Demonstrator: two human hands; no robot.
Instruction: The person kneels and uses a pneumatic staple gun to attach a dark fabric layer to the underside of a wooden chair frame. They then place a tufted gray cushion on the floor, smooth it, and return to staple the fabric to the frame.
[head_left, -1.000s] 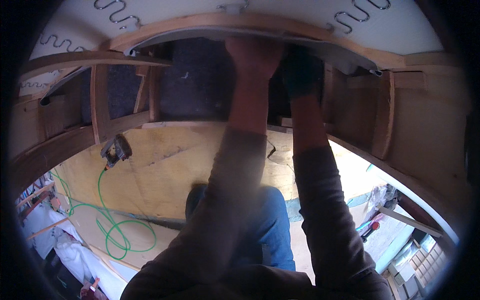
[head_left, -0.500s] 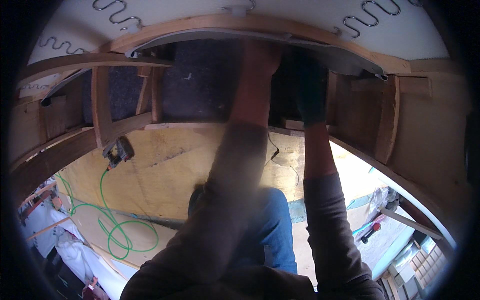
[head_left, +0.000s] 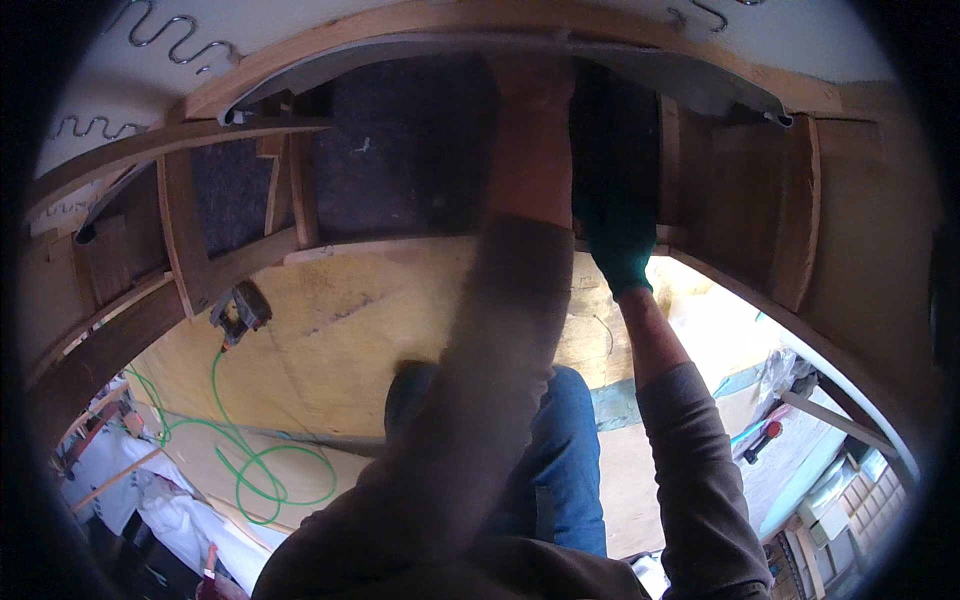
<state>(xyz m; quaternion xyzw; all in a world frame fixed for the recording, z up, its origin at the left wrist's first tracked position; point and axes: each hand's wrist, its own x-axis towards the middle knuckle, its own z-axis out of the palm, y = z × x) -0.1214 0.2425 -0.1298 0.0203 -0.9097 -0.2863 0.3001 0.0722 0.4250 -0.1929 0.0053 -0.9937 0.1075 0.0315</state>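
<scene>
A curved wooden furniture frame [head_left: 430,24] arches in front of me, with a strip of grey fabric [head_left: 330,66] along its inner edge. My left hand [head_left: 535,85], bare, reaches up to that strip near the middle of the top rail. It is blurred, and its fingers are lost in shadow at the edge of the fabric. Just to its right, my right hand [head_left: 622,240] wears a green glove and sits in front of the dark fabric panel [head_left: 400,150], close to the lower rail. Its fingers fade into the dark, so any held item is hidden.
A staple gun [head_left: 240,312] on a green air hose [head_left: 283,448] lies to the left on the yellowish board [head_left: 340,340]. Zigzag springs [head_left: 170,38] line the upper frame. White sheeting [head_left: 180,510] lies lower left; a red-and-black tool [head_left: 763,442] lies at the right.
My right hand has come down toward me, its green glove now showing over the lower rail. My left arm has shifted slightly right, and the whole view has moved a little.
</scene>
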